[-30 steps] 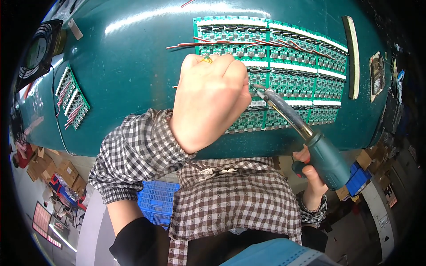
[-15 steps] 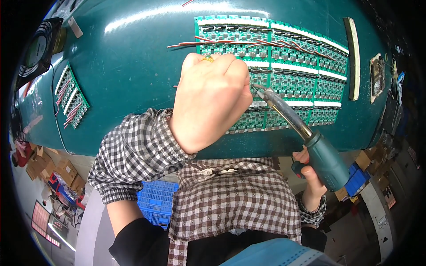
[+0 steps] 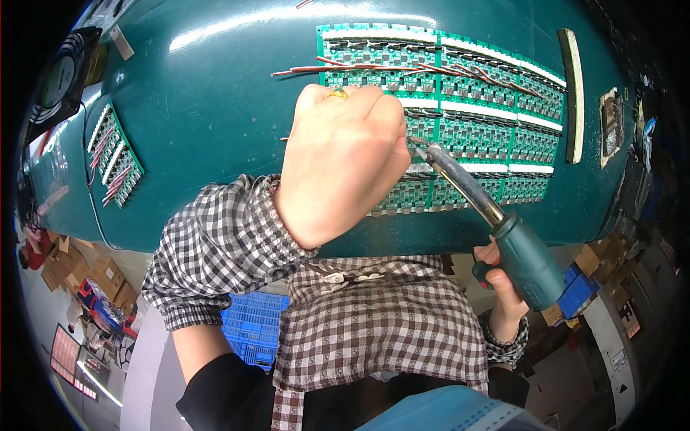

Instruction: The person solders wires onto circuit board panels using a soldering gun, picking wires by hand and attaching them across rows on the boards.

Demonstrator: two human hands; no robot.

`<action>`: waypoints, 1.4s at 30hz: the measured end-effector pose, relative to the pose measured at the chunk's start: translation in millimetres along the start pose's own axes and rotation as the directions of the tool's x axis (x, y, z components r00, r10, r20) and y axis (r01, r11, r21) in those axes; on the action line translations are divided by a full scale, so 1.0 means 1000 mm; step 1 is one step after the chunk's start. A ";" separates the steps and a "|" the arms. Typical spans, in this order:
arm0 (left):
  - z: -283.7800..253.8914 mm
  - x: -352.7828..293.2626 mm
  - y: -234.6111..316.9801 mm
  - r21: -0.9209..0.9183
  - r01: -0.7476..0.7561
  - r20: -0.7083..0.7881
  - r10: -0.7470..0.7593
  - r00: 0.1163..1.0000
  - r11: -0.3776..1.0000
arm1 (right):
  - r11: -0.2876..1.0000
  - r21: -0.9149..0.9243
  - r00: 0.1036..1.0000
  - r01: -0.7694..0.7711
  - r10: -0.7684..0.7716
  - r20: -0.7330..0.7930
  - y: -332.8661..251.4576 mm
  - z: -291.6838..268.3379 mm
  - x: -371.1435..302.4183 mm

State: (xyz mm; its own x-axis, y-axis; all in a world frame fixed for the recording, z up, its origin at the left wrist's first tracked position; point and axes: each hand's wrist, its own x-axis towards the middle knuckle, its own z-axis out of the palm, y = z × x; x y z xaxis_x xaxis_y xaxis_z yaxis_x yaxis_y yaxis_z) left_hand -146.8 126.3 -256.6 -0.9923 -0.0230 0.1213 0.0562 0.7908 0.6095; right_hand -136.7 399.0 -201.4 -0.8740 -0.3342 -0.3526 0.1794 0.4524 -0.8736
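My left hand (image 3: pixel 345 158), closed with knuckles up and a ring on one finger, lies over the left part of a large green circuit board panel (image 3: pixel 478 133). What its fingers pinch is hidden beneath the hand. My right hand (image 3: pixel 507 287) grips the green handle of a soldering iron (image 3: pixel 467 185). The iron slants up and left, its tip close beside my left fingertips over the panel; contact cannot be made out. Thin red, black and white wires (image 3: pixel 374 67) lie across the panel's upper rows. A short wire end (image 3: pixel 285 138) pokes out left of my left hand.
A smaller wired board piece (image 3: pixel 115 154) lies on the green mat (image 3: pixel 215 108) at the left. Behind it stands a black fan (image 3: pixel 68 79). Right of the panel are a long pale strip (image 3: pixel 571 93) and a small framed tray (image 3: pixel 612 129). A blue crate (image 3: pixel 253 327) sits below the table.
Both hands and the soldering iron hold nearly the same place. The panel has shifted very slightly to the right at most.
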 end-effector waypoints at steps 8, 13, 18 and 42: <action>0.000 0.000 0.001 -0.005 -0.005 -0.010 0.005 1.000 1.000 | 0.997 0.052 0.995 0.057 -0.052 -0.080 -0.007 0.006 0.000; 0.001 0.000 -0.001 0.006 -0.013 -0.004 0.013 1.000 1.000 | 0.997 0.064 0.997 0.034 -0.030 -0.066 -0.007 0.005 -0.001; -0.001 0.000 0.000 0.008 -0.018 -0.010 0.018 1.000 1.000 | 0.988 0.149 0.996 0.038 -0.025 -0.090 -0.002 0.005 -0.005; -0.020 0.009 0.007 -0.025 0.009 0.185 -0.004 0.983 1.000 | 0.625 0.746 0.949 0.229 0.027 -0.313 0.063 -0.045 0.020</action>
State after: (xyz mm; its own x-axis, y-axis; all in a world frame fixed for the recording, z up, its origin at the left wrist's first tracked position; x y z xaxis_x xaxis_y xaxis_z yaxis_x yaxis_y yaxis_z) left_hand -153.3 119.1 -236.0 -0.9957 0.0876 -0.0286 0.0501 0.7752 0.6297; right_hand -162.8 457.5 -248.1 -0.9664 -0.0461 -0.2529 0.2491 -0.4108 -0.8771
